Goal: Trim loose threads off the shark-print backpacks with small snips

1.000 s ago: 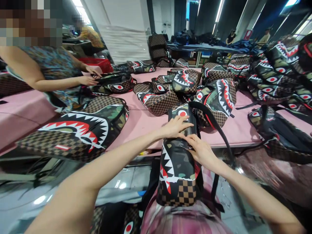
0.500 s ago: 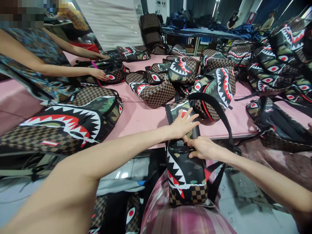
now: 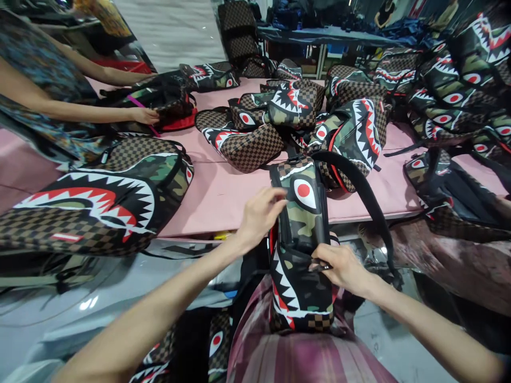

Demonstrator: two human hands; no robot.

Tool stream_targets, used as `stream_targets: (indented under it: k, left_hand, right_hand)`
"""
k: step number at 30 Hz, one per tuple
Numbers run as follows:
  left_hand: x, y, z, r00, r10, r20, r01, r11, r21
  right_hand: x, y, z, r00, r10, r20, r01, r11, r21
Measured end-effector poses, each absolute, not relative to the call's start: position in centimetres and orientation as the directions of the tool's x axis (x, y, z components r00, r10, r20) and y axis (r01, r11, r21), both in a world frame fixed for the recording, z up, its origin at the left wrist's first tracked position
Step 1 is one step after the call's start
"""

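A backpack [image 3: 307,223] with camouflage, brown check and a shark-mouth print lies lengthwise before me, its lower end on my lap and its upper end on the table. Beside its upper left edge is my left hand [image 3: 257,215], fingers curled in a pinch; anything between the tips is too small to see. My right hand [image 3: 343,268] is closed at the bag's right side, near its middle. A small dark object with a shiny part [image 3: 320,265] shows at its fingertips, its kind unclear. The black strap [image 3: 365,197] arcs off to the right.
On the pink table [image 3: 223,205] lie several similar bags, including a large one [image 3: 107,202] at left and a pile [image 3: 451,101] at right. A co-worker's hand [image 3: 146,116] handles another bag [image 3: 171,101]. More bags [image 3: 217,340] are below the table.
My left hand has lifted off the bag's eye print and moved left, its spread fingers now curled. My right hand has shifted slightly right and down. The co-worker's bag now shows red fabric.
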State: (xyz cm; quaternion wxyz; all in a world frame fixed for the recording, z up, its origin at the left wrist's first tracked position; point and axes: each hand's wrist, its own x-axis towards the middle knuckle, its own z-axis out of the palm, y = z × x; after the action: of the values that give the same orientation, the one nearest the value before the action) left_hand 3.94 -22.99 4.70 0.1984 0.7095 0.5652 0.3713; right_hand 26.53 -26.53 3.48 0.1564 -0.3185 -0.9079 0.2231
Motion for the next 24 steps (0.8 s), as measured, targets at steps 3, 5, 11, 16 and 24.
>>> stream_targets:
  k: [3, 5, 11, 16, 24]
  left_hand:
    - [4.2, -28.1, 4.6, 0.073, 0.936, -0.343, 0.534, 0.254, 0.806]
    - [5.0, -30.7, 4.1, 0.247, 0.715, -0.654, 0.342, 0.567, 0.749]
    - [7.8, -31.6, 3.5, 0.34, 0.384, -0.858, -0.11, 0.923, 0.369]
    - [9.7, -31.3, 2.8, 0.36, 0.343, -0.867, -0.432, 0.886, 0.171]
    - [11.8, -32.8, 0.8, 0.369, 0.64, -0.674, -0.54, 0.738, 0.404]
  right_hand:
    - [26.7, -26.9, 3.0, -0.785, 0.588, 0.198, 0.498, 0.787, -0.364]
    - [26.6, -27.2, 2.7, -0.814, 0.526, 0.246, 0.467, 0.845, -0.262]
    - [25.6, -28.6, 2.0, -0.852, 0.338, 0.4, 0.35, 0.936, -0.044]
    - [26.7, -29.8, 2.2, -0.861, 0.325, 0.392, 0.368, 0.929, 0.038]
    - [29.9, -30.5, 2.0, -0.877, 0.384, 0.289, 0.42, 0.905, 0.071]
